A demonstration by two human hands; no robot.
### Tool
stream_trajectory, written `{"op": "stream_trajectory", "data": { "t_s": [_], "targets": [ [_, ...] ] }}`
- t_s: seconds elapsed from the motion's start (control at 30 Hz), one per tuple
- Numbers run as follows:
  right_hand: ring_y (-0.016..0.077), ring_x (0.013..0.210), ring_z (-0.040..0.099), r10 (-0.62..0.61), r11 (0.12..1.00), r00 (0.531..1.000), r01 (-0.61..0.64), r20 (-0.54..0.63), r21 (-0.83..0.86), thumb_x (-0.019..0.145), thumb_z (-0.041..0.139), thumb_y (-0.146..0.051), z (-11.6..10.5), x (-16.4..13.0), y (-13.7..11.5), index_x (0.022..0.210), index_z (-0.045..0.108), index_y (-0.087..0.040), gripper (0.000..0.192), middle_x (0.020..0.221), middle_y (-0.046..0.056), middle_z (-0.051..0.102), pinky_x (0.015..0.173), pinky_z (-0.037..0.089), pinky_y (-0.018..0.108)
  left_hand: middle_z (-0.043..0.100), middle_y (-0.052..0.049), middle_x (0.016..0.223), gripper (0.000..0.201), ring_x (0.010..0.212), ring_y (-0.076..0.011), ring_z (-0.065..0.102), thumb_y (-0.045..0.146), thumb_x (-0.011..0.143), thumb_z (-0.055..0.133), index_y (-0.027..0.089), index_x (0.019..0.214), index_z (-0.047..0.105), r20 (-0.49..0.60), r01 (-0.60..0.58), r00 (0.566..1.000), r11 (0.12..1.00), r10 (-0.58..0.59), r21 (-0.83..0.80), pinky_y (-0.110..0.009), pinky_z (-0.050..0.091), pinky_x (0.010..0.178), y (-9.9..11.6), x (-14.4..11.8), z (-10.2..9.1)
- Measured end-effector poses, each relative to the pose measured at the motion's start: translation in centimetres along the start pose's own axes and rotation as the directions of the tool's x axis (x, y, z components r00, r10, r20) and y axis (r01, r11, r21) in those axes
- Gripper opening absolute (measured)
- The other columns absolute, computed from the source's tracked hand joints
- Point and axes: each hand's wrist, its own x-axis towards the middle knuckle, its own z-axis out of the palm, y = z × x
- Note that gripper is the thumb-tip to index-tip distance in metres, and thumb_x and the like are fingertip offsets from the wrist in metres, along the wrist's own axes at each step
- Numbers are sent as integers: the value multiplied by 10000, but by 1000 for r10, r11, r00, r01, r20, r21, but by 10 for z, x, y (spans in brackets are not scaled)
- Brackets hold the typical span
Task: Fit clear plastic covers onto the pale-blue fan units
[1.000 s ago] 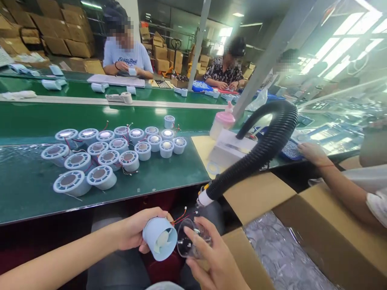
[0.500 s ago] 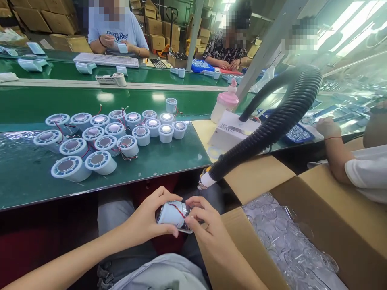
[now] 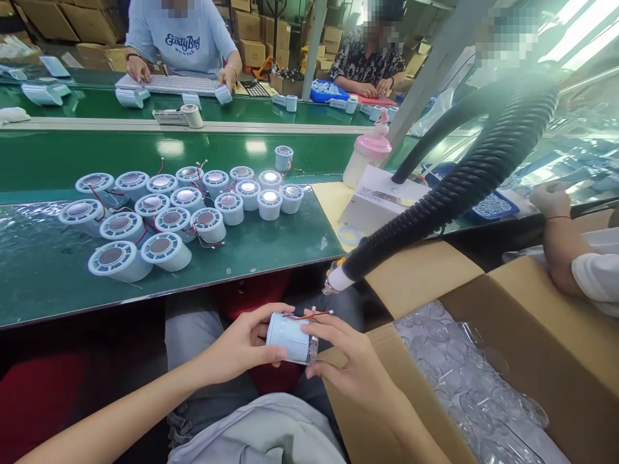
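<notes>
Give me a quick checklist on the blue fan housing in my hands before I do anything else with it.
1. Both hands on the part: ok. The left hand and right hand grip the blue fan housing from either side.
2. Clear cap seated on the housing's right end: cannot tell, the fingers hide the joint.
3. Red wires free, not pinched: ok, they run loose over the top.
4. Black hose nozzle clear of the part: ok, it hangs above, apart.
5. Cardboard box of clear caps open beside the right hand: ok.
</notes>
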Motion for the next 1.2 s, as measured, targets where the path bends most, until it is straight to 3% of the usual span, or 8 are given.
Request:
{"op": "stream_trajectory", "data": {
  "t_s": [0.1, 0.27, 0.5, 0.73, 0.93, 1.2],
  "targets": [
    [262, 1141, 586, -33, 999, 999, 33, 20, -31, 668, 796, -187, -1, -6, 2, 1099, 644, -261, 463, 1213, 94, 639, 986, 479, 404, 602, -83, 1123, 644, 840, -191, 613, 347, 706, 756, 220, 1270, 473, 27, 17, 999, 1000, -18, 19, -258, 532, 623, 2, -4, 2],
    [230, 1084, 613, 21, 990, 998, -29, 60, 138, 683, 783, -188, 0, -9, 1, 1141, 578, -242, 504, 1218, 78, 621, 914, 538, 346, 527, -95, 1315, 699, 1128, -284, 553, 311, 674, 793, 257, 1302, 491, 49, -41, 998, 981, 33, 189, -371, 480, 924, 11, -10, 2],
    [212, 1087, 593, 157, 919, 979, -193, 128, 344, 674, 793, -193, 0, -8, -4, 1138, 575, -286, 521, 1175, 26, 611, 906, 537, 333, 483, -106, 1367, 747, 1221, -296, 497, 270, 672, 797, 268, 1339, 459, 83, -138, 990, 938, 117, 319, -418, 417, 1022, 10, -15, 0],
    [164, 947, 618, 242, 807, 947, -317, 210, 498, 685, 796, -265, -1, -7, -10, 1113, 562, -262, 487, 1043, 18, 644, 779, 534, 258, 497, -105, 1364, 764, 1216, -296, 506, 296, 671, 797, 267, 1350, 449, 117, -203, 979, 877, 169, 436, -408, 426, 1016, 11, -16, -3],
    [133, 830, 591, 308, 669, 913, -408, 268, 621, 671, 791, -423, 3, -6, -14, 1073, 538, -221, 516, 936, 19, 620, 653, 499, 212, 510, -101, 1366, 752, 1241, -306, 482, 333, 680, 787, 264, 1350, 452, 133, -250, 968, 775, 213, 580, -444, 361, 1068, 14, -20, -6],
    [89, 643, 599, 387, 550, 870, -483, 304, 682, 662, 774, -484, 10, -3, -14, 978, 509, -190, 506, 784, -18, 609, 564, 533, 205, 507, -112, 1373, 745, 1261, -310, 466, 333, 698, 775, 260, 1359, 439, 170, -307, 951, 720, 258, 622, -447, 359, 1072, 15, -22, -7]
  ]
}}
